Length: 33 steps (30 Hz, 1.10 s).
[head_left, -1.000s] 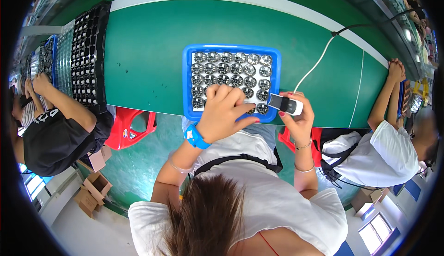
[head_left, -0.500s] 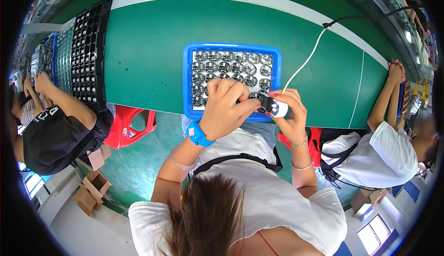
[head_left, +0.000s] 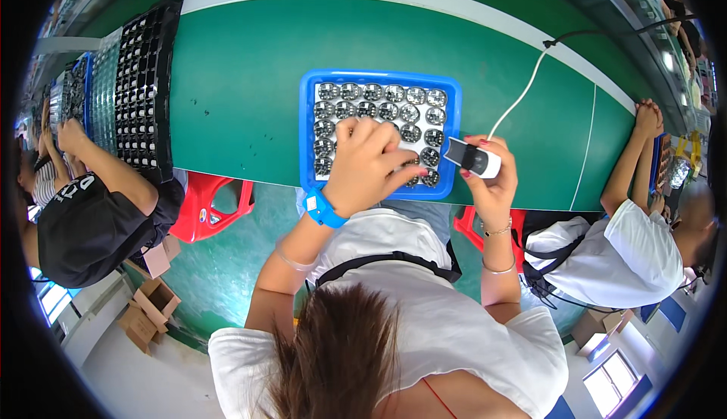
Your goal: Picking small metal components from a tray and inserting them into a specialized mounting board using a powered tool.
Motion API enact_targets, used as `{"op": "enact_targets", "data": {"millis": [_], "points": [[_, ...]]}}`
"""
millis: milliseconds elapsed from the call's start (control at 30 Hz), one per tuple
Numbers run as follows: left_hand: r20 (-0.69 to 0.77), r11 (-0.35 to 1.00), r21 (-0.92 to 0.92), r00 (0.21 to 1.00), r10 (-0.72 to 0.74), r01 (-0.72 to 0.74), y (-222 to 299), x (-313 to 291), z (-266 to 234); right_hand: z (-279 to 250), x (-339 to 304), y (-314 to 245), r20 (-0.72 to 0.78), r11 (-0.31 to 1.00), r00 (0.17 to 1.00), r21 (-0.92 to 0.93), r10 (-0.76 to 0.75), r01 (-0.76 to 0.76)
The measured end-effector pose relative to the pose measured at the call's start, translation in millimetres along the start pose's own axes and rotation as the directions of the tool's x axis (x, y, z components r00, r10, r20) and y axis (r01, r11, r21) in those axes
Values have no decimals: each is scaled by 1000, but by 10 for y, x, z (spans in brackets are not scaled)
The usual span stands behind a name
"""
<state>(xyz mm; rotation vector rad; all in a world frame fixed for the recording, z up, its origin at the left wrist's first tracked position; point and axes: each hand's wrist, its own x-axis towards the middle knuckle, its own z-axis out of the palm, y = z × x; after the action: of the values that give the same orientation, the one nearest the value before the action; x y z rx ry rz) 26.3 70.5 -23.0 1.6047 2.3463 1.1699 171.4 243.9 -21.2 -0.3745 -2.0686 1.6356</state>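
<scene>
My left hand hovers over the lower middle of a blue tray, its thumb and fingers apart, with nothing plainly held. Several round, shiny dark parts lie in rows on the tray's white liner. Some are hidden under that hand. My right hand is closed around a black-and-white handheld device just beyond the tray's right side. The device's black open end points left toward the parts, and a white cable runs from it up and to the right.
Black partitioned trays are stacked at the left of the green table. One person sits at left, another at right. Red stools and cardboard boxes stand on the floor.
My right hand has drawn the device right, away from my left hand. A round part was at the device's end between my hands; now the device is apart and my left fingers are over the tray.
</scene>
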Motion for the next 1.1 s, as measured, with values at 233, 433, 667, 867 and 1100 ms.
{"op": "enact_targets", "data": {"millis": [233,433,667,867,1100], "points": [[-63,995,98,998,11,-5,-87,168,40,84,169,-78,117,930,987,-338,-107,141],[-101,999,6,994,44,-43,19,175,-64,158,192,-80,104,934,989,-330,-104,133],[-69,996,80,996,55,-50,-38,161,-36,153,11,92,-121,982,982,137,143,-126],[16,998,52,999,37,-37,-110,167,11,24,87,124,-155,992,985,112,80,-63],[-84,986,169,996,9,5,-275,319,17,87,238,78,8,985,997,-157,-72,72]]}}
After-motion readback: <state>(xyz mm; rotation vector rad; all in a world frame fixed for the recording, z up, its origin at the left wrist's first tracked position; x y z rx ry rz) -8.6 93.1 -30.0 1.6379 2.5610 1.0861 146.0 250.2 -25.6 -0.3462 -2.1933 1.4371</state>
